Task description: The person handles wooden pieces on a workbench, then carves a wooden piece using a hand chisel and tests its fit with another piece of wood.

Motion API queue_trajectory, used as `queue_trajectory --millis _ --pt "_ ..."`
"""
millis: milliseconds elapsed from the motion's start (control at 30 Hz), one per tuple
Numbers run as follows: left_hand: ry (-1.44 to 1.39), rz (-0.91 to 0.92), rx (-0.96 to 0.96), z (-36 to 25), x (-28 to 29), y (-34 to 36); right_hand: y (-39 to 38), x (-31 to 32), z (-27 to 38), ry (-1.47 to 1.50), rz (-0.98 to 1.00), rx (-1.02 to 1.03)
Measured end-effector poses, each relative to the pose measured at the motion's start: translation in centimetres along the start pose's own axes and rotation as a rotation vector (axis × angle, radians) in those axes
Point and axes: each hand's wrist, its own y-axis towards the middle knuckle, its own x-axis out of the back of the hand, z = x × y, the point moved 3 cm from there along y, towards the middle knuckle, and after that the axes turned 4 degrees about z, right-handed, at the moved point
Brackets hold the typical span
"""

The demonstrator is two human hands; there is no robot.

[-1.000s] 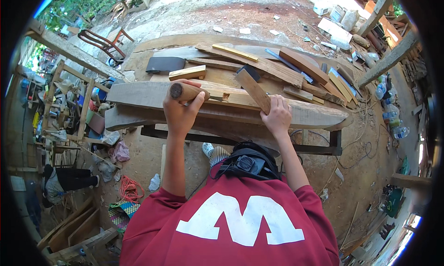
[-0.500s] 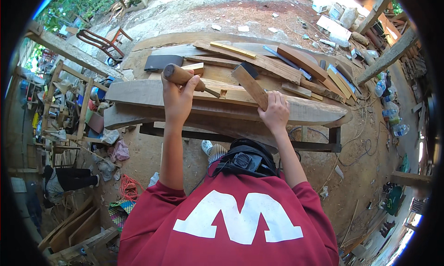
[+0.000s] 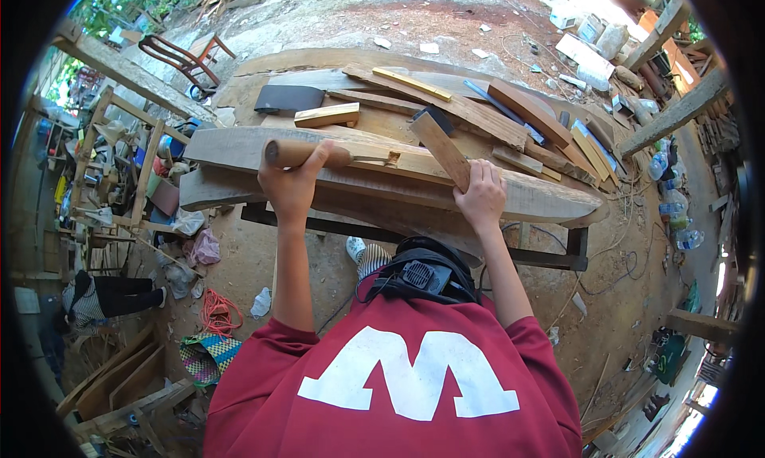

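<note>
My left hand (image 3: 293, 185) grips the wooden handle of a chisel (image 3: 299, 153), which lies slanted toward horizontal with its metal blade beside a cut notch (image 3: 393, 158) in a long shaped timber (image 3: 542, 204). My right hand (image 3: 481, 191) is closed on a short wooden slat (image 3: 434, 145) to the right of the notch; the slat angles up and away from me over the timber.
Behind the timber, loose boards (image 3: 534, 115), a dark rolled strip (image 3: 287, 98) and a pale block (image 3: 325, 115) lie on the work surface (image 3: 287, 63). A chair (image 3: 187, 59) and posts (image 3: 673, 107) surround it. Another person (image 3: 115, 298) is at the lower left among clutter.
My left hand has shifted left, drawing the chisel handle leftward and flattening its angle. My right hand and the slat keep roughly the same place on the timber.
</note>
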Motion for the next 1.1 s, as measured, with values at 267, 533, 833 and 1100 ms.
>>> queue_trajectory --millis 267,533,833,1100 --pt "-0.635 -0.396 0.241 6.9 -0.8 -0.5 -0.1 0.6 -0.1 -0.007 -0.008 0.171" --pt "-0.993 -0.242 0.394 6.6 0.8 -1.8 -0.1 0.6 0.0 -0.011 -0.009 0.159" --pt "-0.702 -0.334 0.338 5.7 1.1 -2.8 -0.2 0.5 0.0 -0.01 -0.012 0.15" --pt "-0.597 -0.307 0.267 4.0 0.5 -2.3 -0.2 0.3 0.0 -0.012 -0.019 0.145"
